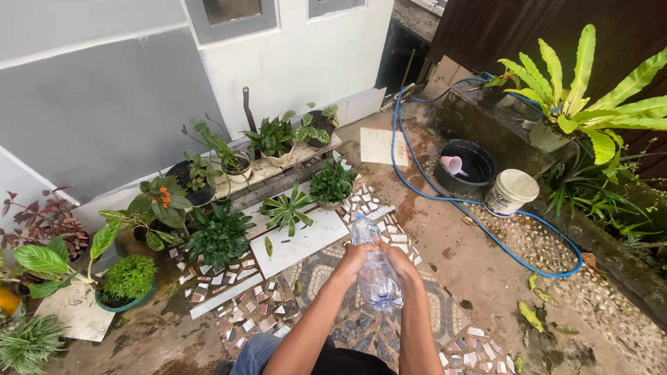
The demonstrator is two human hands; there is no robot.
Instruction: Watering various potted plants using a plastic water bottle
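Hands meet low in the frame's centre: left hand [352,262] and right hand [401,267] both wrap a clear plastic bottle [374,267]. Its long axis runs up the frame, cap end pointing away toward the potted plants [286,208]; crinkled, see-through, it hangs above the mosaic tiles [316,267].

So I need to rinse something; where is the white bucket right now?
In the head view the white bucket stands on the wet ground at the right, beside the black tub holding a pink scoop, with the blue hose looping past it.
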